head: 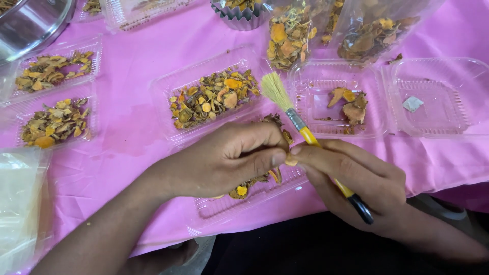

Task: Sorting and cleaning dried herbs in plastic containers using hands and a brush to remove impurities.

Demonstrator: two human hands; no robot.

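Nearest, the right hand grips a yellow-handled brush, bristles pointing away, while its fingertips meet the left hand, whose thumb and forefinger pinch a small dried piece. Both hover over a clear tray on the pink cloth. Farther off lie more trays of dried slices and bags.

The head camera looks steeply down, close over the pink table.

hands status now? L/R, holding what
Left hand: closed, pinching a small dried piece.
Right hand: closed on the yellow-handled brush, also touching that piece.
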